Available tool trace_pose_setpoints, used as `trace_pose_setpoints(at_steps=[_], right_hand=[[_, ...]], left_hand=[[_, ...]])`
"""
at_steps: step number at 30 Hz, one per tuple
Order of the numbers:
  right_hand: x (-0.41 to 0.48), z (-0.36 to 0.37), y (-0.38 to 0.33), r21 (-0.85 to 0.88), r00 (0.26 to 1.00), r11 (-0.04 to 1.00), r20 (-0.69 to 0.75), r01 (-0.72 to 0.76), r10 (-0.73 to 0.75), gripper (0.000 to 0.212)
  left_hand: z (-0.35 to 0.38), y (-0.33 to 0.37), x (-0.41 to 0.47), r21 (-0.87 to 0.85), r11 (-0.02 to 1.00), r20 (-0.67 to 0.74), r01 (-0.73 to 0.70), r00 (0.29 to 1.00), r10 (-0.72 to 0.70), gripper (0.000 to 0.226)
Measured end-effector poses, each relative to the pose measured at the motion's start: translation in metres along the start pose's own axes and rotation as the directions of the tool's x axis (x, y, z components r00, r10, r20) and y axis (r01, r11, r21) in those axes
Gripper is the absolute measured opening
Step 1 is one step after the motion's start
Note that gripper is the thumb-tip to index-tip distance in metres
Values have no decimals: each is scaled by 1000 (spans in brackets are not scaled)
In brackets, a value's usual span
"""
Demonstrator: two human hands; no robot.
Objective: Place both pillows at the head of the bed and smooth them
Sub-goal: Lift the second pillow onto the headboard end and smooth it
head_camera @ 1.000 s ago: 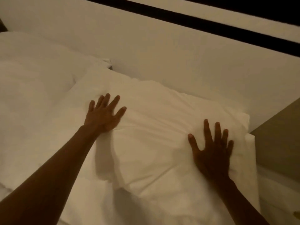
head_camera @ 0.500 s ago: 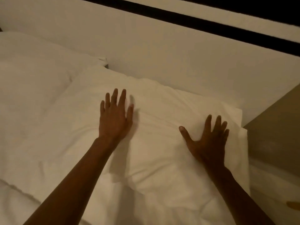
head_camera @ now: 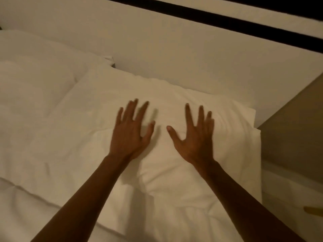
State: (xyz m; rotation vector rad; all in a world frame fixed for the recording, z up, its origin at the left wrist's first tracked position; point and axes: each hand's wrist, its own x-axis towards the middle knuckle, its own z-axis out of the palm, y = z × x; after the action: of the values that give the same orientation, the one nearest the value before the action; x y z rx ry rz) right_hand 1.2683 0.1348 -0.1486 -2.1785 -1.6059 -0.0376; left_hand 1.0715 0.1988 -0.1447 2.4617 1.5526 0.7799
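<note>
A white pillow [head_camera: 225, 123] lies at the head of the bed against the pale headboard [head_camera: 174, 49], on the right side. My left hand [head_camera: 130, 135] and my right hand [head_camera: 194, 138] rest flat on its middle, fingers spread, thumbs a short gap apart. Neither hand holds anything. A second white pillow [head_camera: 38, 81] lies to the left, also against the headboard, with its near corner touching the first pillow. Both hands look slightly blurred.
White bedding [head_camera: 43, 198] covers the mattress in front of the pillows. A tan wall or panel [head_camera: 293, 123] stands to the right of the bed. A dark stripe [head_camera: 227, 20] runs along the wall above the headboard.
Both hands have slid inward over the right pillow, from near its two ends to its middle. The view has shifted slightly.
</note>
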Motion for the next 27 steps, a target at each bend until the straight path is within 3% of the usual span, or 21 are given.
trace_pose_setpoints(at_steps=[3, 7, 12, 14, 16, 19, 27], right_hand=[[-19, 14, 6, -36, 993, 998, 103, 53, -49, 99], [-41, 11, 34, -66, 988, 997, 147, -45, 55, 126], [-45, -2, 26, -82, 981, 994, 174, -67, 80, 131], [-36, -10, 16, -56, 992, 998, 118, -34, 40, 125], [-26, -10, 6, -8, 998, 999, 50, 31, -30, 111], [-29, 6, 11, -34, 998, 999, 69, 7, -5, 97], [-75, 11, 25, -175, 980, 978, 145, -112, 138, 109]], left_hand=[[20, -7, -24, 18, 999, 196, -48, 980, 44, 74], [12, -32, -47, 89, 994, 232, -56, 972, 34, 107], [-2, -31, -57, 142, 990, 280, -26, 960, -15, 120], [-11, -25, -49, 103, 994, 221, -32, 975, 9, 115], [-13, -20, -40, 46, 997, 129, -64, 990, 58, 94], [5, -19, -46, 73, 995, 169, -71, 984, 58, 72], [31, -22, -110, 264, 961, 245, 81, 958, -148, 83]])
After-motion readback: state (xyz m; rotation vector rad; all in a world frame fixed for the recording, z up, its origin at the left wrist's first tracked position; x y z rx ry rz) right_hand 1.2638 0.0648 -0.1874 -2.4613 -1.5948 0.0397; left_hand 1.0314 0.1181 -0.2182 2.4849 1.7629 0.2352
